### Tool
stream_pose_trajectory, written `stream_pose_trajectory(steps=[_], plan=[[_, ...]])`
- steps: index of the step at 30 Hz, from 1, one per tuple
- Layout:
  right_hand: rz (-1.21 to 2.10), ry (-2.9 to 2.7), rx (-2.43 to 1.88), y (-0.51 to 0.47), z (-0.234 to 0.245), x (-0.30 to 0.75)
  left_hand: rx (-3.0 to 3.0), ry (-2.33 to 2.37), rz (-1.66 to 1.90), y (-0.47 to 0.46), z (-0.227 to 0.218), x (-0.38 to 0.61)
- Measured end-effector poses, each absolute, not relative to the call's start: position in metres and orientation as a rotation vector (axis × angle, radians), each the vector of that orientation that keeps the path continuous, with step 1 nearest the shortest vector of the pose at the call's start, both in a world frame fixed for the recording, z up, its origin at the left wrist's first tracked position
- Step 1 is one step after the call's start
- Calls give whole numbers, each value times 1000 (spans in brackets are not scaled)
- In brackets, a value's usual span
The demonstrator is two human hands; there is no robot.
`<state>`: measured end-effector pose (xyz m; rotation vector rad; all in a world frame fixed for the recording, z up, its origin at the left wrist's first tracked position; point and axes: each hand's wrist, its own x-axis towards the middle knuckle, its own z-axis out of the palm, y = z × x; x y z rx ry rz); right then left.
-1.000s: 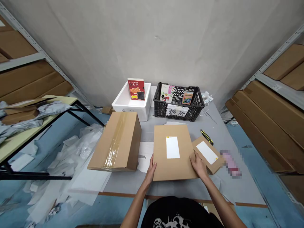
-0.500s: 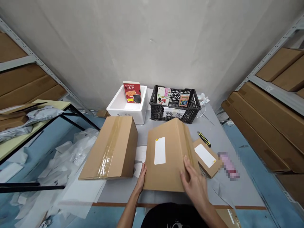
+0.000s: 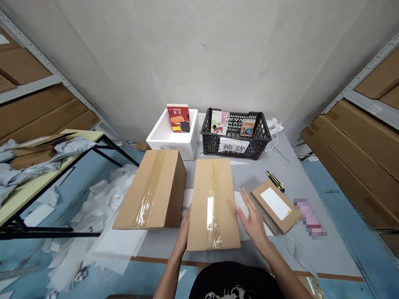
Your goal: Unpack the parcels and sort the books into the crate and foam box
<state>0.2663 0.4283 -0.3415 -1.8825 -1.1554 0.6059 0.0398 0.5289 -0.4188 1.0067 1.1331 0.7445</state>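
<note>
A taped cardboard box (image 3: 202, 195) sits in front of me on the grey table, its tape seam up. My left hand (image 3: 184, 228) lies flat along the box's left side, its fingertips partly hidden. My right hand (image 3: 253, 220) is open at the right side, fingers stretched forward and thumb close to the cardboard; whether it touches I cannot tell. A second taped carton (image 3: 152, 187) stands just left of the box. To the right lies a smaller cardboard parcel (image 3: 285, 222) with a white label, and a yellow-black box cutter (image 3: 275, 181) lies by its far edge.
Behind the boxes stand a white foam bin (image 3: 157, 137) with a red book (image 3: 179, 118) and a black plastic crate (image 3: 206, 143) with two books. A blurred pink item (image 3: 308, 216) lies at right. Shelves of cartons (image 3: 352, 162) flank both sides; plastic wrapping (image 3: 93, 207) litters the floor at left.
The box has turned from tilted, with its labelled face showing, to resting with its taped seam up. My right hand has moved off its edge to the right side, fingers extended.
</note>
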Motion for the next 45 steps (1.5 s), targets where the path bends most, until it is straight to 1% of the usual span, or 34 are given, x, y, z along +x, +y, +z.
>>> stream_pose_trajectory(steps=[2, 5, 7, 9, 13, 17, 20, 23, 27, 32, 35, 38, 41, 45], plan=[[768, -926, -1873, 436, -361, 274, 1051, 1080, 689, 534, -396, 40], [1047, -803, -1655, 442, -382, 256, 1086, 1025, 644, 545, -377, 44], [1055, -813, -1529, 443, -385, 232, 1075, 1024, 649, 552, -373, 43], [1000, -854, -1513, 441, -379, 210, 1029, 1058, 650, 557, -371, 37], [885, -1055, -1597, 434, -352, 185, 886, 1123, 694, 558, -367, 17], [614, -1360, -1604, 428, -326, 176, 622, 1184, 780, 551, -368, 7], [418, -1554, -1549, 425, -319, 177, 504, 1236, 884, 548, -375, 7], [266, -1691, -1458, 420, -324, 182, 512, 1217, 996, 551, -380, 7], [136, -1794, -1382, 409, -353, 191, 610, 1190, 1011, 561, -377, 3], [-15, -1779, -1326, 390, -430, 211, 746, 1027, 917, 559, -375, -3], [-18, -1843, -1242, 378, -476, 224, 794, 1008, 914, 548, -384, -6], [22, -1836, -1238, 365, -496, 228, 852, 1092, 909, 538, -384, -6], [201, -1691, -1361, 365, -477, 226, 1051, 1132, 860, 537, -361, 7], [619, -1360, -1427, 402, -412, 232, 1351, 1117, 776, 554, -322, 39]])
